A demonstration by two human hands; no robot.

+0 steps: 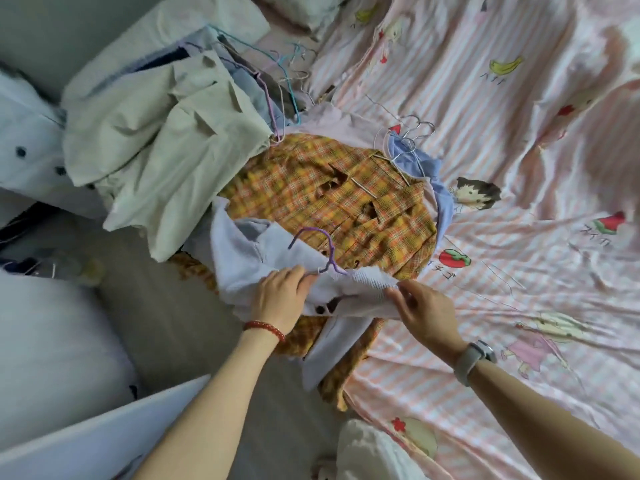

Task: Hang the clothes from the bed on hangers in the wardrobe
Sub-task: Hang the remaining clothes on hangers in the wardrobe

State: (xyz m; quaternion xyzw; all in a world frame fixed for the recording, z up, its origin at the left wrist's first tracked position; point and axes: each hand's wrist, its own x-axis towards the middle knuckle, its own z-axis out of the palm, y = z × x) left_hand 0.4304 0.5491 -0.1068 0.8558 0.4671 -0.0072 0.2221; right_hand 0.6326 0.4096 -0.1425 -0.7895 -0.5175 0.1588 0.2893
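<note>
Head view, only cam. Both hands at near edge of bed, working a pale lilac cardigan spread over a yellow-orange plaid shirt. Left hand grips the neckline fabric right beside the purple hanger, whose hook pokes up out of the collar; looks like it steadies the collar so the garment sits square on the hanger. Right hand pinches the far shoulder edge betw thumb + fingers, prob to pull the knit over the hanger arm. Step in hand, my read: dressing the hanger, lift to wardrobe not yet begun.

Beige jacket heaped behind, w/ spare hangers at back. Wire hangers by blue shirt.

Writing: sheet has cartoon prints w/ Japanese katakana by fruit; too warped to read surely. No brand labels seen.
</note>
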